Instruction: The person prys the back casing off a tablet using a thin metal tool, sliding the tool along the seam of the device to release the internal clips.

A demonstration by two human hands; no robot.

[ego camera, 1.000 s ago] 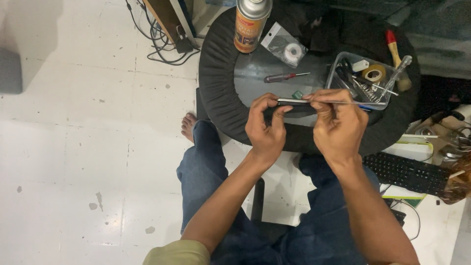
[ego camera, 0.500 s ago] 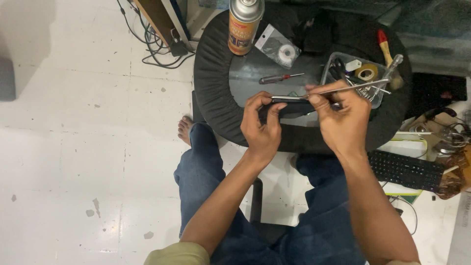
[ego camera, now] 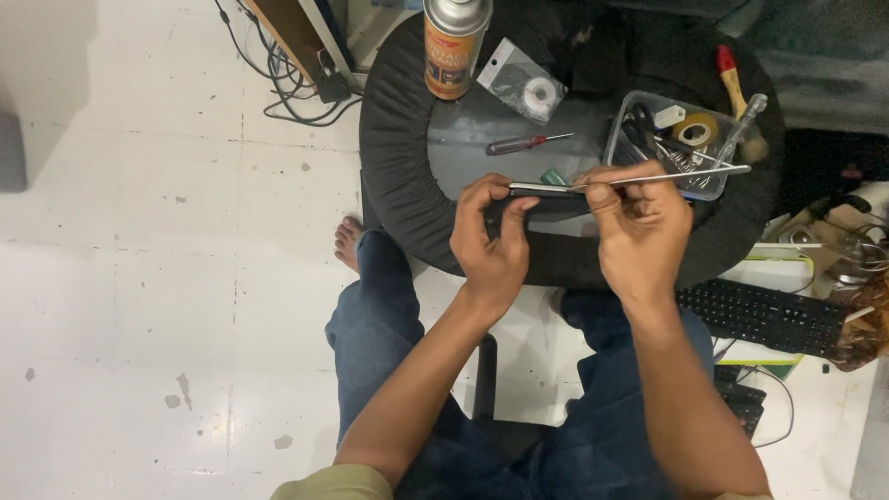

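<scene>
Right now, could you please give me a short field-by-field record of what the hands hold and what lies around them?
left hand: grips a thin dark flat device edge-on, above the round table
right hand: pinches a slim metal tool laid along the device's top edge
round table: dark padded rim, grey top
on table: red-handled screwdriver, spray can, small clear bag
clear tray: scissors, tape roll, small tools
floor: black keyboard, cables
</scene>
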